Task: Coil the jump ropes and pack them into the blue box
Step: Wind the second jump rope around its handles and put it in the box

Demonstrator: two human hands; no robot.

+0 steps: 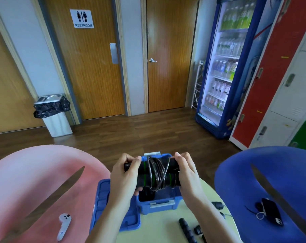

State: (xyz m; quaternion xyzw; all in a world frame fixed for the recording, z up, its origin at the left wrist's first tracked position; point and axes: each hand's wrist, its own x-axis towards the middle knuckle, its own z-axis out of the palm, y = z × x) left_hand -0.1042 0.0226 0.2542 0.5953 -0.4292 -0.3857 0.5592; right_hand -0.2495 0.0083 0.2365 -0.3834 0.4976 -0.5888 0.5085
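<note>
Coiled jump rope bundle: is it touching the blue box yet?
Cannot tell. In the head view both hands hold the coiled jump rope bundle over the open blue box, hiding its far rim; no gap or contact shows.

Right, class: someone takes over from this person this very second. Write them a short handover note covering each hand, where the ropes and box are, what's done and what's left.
Left hand: gripping the left end of the coiled jump rope.
Right hand: gripping its right end.
The bundle, cord wound round both handles, is held just above the open blue box on the table. The lid lies left of the box.
Done: this rope is coiled; something dark already sits in the box.
Left: lower this bundle in; another rope handle lies loose on the table near the front edge.
</note>
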